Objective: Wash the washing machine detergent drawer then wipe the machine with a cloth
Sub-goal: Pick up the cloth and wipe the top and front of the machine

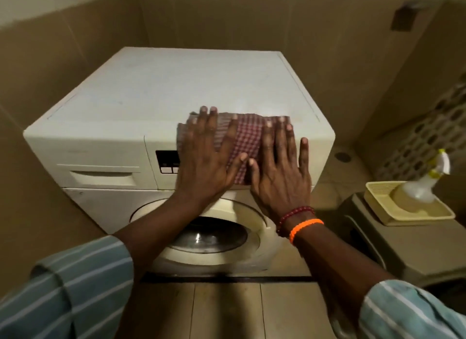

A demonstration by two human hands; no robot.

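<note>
Both the left hand point(205, 159) and right hand point(278, 172) lie flat, fingers spread, pressing the red-and-white checked cloth point(245, 139) over the front top edge of the white front-loading washing machine point(176, 86). The cloth's long axis runs side to side directly under both hands, with the unwiped top stretching away behind and to the left. The closed cream detergent drawer point(100, 177) sits lower left, nearer the left hand.

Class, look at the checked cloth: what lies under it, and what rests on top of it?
Both hands, the left hand and right hand, press flat on the checked cloth. Under it is the washing machine, at its top front edge. The control panel is partly covered.
</note>
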